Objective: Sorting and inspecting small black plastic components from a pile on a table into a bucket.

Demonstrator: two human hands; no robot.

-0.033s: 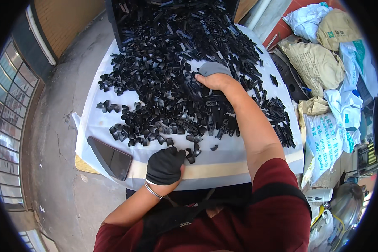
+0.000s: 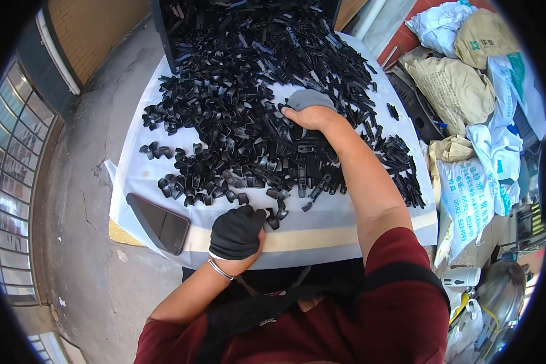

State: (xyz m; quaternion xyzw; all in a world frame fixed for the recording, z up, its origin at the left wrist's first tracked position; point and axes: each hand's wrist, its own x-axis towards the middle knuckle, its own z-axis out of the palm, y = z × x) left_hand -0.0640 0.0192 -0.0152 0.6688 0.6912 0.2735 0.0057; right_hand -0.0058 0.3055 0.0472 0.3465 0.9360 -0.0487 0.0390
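Note:
A wide heap of small black plastic parts [image 2: 224,121] covers much of a white-sheeted table [image 2: 249,258]; short curved pieces lie mostly left, long narrow ones right. My left hand [image 2: 236,233], in a black glove, rests closed at the front edge beside a few curved pieces [image 2: 274,219]. Whatever is inside its fist is hidden. Reaching into the middle of the heap, my right hand [image 2: 312,109] wears a grey glove. It lies palm down against the parts with the thumb showing; its other fingers are out of sight.
A dark phone [image 2: 159,223] lies at the table's left front corner. Behind the heap stands a dark open box [image 2: 164,36]. Stuffed sacks [image 2: 446,91] are piled along the right side, with a white container [image 2: 461,277] lower down. A barred window [image 2: 12,176] is far left.
My left hand sits slightly higher in the picture, and the curved pieces beside it have shifted a little left. My right hand stays nearly in place.

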